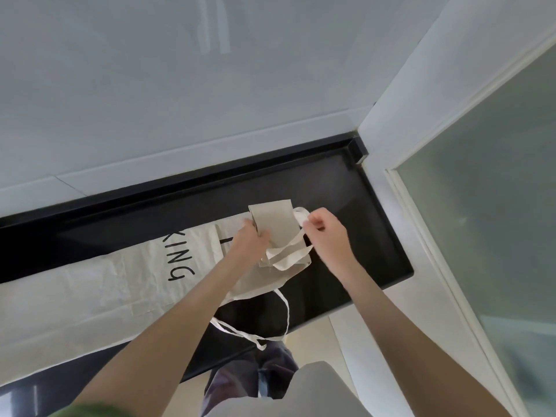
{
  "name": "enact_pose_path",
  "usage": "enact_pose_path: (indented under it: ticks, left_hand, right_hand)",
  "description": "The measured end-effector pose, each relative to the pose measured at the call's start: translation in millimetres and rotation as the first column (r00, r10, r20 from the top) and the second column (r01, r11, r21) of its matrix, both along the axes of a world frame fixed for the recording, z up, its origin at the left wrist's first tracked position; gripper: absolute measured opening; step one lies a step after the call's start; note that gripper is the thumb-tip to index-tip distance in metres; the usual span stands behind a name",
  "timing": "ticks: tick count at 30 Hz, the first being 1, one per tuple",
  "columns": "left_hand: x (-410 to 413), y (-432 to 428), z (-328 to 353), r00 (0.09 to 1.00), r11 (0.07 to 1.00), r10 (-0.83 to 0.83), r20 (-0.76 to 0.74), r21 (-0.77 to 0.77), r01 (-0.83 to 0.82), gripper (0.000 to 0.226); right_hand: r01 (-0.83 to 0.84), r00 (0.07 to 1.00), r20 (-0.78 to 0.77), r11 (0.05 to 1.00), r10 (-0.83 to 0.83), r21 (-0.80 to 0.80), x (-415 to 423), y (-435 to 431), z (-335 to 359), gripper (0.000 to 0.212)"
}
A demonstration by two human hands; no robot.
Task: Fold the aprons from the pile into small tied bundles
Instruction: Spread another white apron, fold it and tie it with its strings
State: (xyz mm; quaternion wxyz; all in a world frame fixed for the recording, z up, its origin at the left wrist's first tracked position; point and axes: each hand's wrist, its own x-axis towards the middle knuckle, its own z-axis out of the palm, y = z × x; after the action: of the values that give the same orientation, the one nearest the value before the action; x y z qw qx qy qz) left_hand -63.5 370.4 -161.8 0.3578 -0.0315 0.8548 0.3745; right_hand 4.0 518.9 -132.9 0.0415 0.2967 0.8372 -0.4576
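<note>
Head view looked down along two bare forearms to a glossy black tabletop (355, 236) set against a white wall (180, 85), with a frosted glass panel (496, 206) to the right. Both hands were raised just above the far part of the tabletop, close together. The left hand (248, 240) had its fingers curled round the near left edge of a folded apron (275, 225), a beige bundle whose upper end stood as a flat narrow rectangle while looser cloth sagged beneath it. The right hand (325, 233) was closed, thumb and fingers pinching a pale tie (293, 251) that crossed the front of the bundle and looped at its right side. A loose tie (284, 311) hung down from the bundle past the near edge of the tabletop, ending in a tangle over the person's dark trousers (270, 374). To the left, a second apron (105, 284) lay spread flat and creased on the tabletop, showing the black letters "KING", its right end passing under the left forearm.
</note>
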Motion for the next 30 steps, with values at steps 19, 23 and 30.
enact_pose_path:
  ticks: [19, 23, 30]
  left_hand:
    - [-17.3, -136.4, 1.5, 0.863, 0.863, 0.505, 0.03, -0.02, -0.504, 0.022]
    - [-11.2, -160.1, -0.8, 0.913, 0.901, 0.396, -0.098, -0.152, -0.407, 0.018]
    - [-9.5, -172.6, 1.0, 0.978, 0.924, 0.205, 0.036, -0.336, -0.181, 0.013]
  right_hand:
    - [-0.504, 0.862, 0.122, 0.81, 0.491, 0.299, 2.8, -41.1, -52.1, 0.052]
    - [-0.642, 0.761, 0.308, 0.591, 0.571, 0.489, 9.3, -45.0, -75.3, 0.069]
    - [-0.718, 0.687, 0.321, 0.539, 0.652, 0.44, 11.8, -38.1, -74.6, 0.07]
